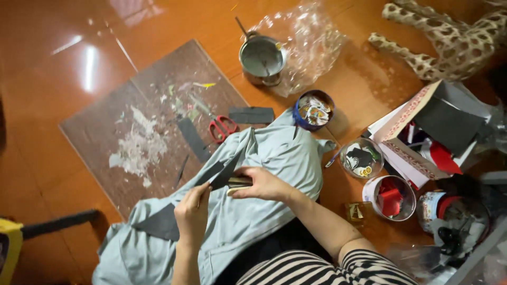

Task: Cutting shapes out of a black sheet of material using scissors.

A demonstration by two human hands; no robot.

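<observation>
A light grey-blue cloth (264, 153) lies over my lap. My left hand (193, 211) pinches a dark grey sheet piece (224, 174) that runs up to a point over the cloth. My right hand (264, 184) is closed on a small olive-gold tool (238, 182), whose tip touches the dark piece. A larger dark grey piece (158, 222) lies on the cloth below my left hand.
A brown board (105, 137) with paper scraps holds red-handled scissors (223, 127) and dark strips (193, 138). A metal pot (261, 57), crumpled plastic (311, 42), a blue tin (313, 110), a glass bowl (361, 158), a white cup (390, 198) and an open box (417, 132) stand to the right.
</observation>
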